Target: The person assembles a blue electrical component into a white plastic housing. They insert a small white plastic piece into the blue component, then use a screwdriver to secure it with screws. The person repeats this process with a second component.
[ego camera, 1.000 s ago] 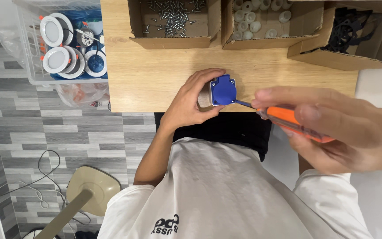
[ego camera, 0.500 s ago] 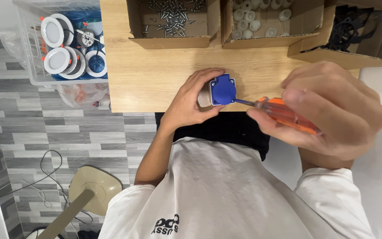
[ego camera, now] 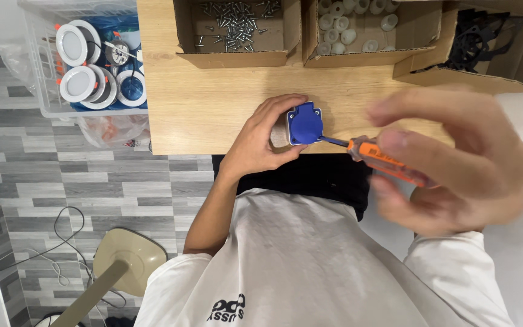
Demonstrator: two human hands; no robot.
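Our left hand (ego camera: 260,140) grips the blue socket (ego camera: 305,123) on the table (ego camera: 213,97); our right hand (ego camera: 455,163) pinches the orange screwdriver (ego camera: 378,157), its tip against the socket.

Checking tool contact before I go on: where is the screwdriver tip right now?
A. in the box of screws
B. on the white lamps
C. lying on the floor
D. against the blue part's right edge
D: the orange screwdriver, gripped by the right hand, meets the blue part steadied by the left hand.

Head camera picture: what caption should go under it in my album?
Left hand steadies a blue socket on the wooden table while right hand holds an orange screwdriver against it.
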